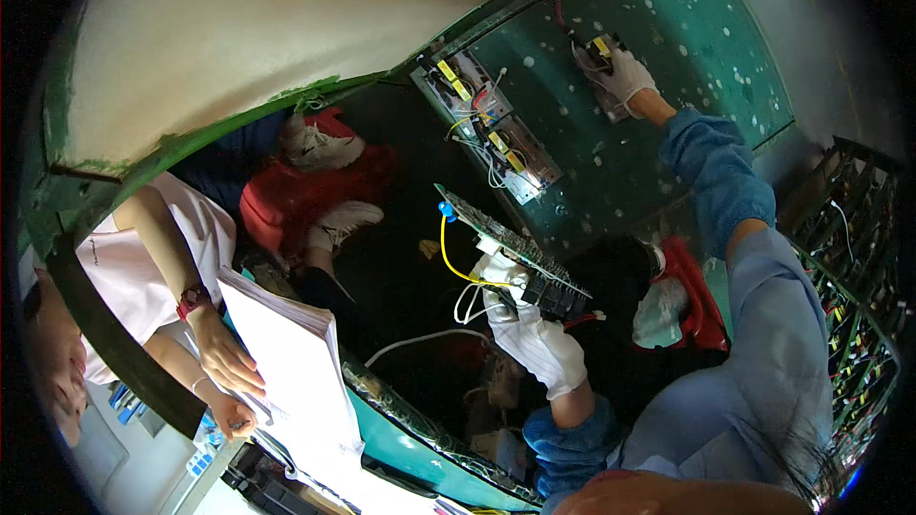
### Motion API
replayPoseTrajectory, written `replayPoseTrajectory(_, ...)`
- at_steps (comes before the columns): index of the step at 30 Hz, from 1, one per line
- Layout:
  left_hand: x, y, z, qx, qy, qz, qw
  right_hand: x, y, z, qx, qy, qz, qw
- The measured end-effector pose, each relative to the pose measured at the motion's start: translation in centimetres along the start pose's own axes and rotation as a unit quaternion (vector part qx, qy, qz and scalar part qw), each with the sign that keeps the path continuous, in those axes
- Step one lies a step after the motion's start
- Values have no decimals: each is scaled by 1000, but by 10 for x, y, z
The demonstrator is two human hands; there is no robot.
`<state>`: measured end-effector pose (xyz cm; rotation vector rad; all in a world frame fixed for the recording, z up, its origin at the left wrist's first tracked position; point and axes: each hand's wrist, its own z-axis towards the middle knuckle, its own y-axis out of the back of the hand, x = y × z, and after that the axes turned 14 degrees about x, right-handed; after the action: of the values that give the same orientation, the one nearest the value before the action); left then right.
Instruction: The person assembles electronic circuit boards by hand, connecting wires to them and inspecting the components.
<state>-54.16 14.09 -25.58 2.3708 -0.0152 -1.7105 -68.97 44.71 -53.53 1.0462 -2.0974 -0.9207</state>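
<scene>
My left hand (534, 334), in a white knitted glove, holds a green circuit board (506, 240) by its lower part, tilted on edge above the dark floor. A yellow wire (447, 253) with a blue end loops from the board, and thin white wires hang beside the glove. Further off, my gloved right hand (625, 78) grips the upper end of a metal-cased electronic module (609, 100) lying on the green bench (658, 167). A yellow part and dark wires show by its fingertips; the palm side is hidden.
Two similar open modules (472, 86) (520, 160) lie along the bench's left edge. At the right stands a wire rack (849, 286) filled with boards. On the left another person's hand (224, 353) rests by a stack of white paper (286, 362). A red stool (286, 200) stands below.
</scene>
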Motion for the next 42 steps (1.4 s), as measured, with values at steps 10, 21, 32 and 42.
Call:
replayPoseTrajectory(10, -7, 0, 4, 39, 29, 21, 999, 123, -23, 33, -91, 101, 49, 989)
replayPoseTrajectory(21, -11, 6, 3, 75, 21, 88, 993, 145, -34, 49, -70, 104, 88, 988)
replayPoseTrajectory(32, -12, 1, 4, 54, 67, 17, 996, 152, -30, 33, -103, 132, 82, 982)
replayPoseTrajectory(42, -14, 9, 2, 134, -11, 194, 972, 194, -9, 37, -37, 129, 110, 985)
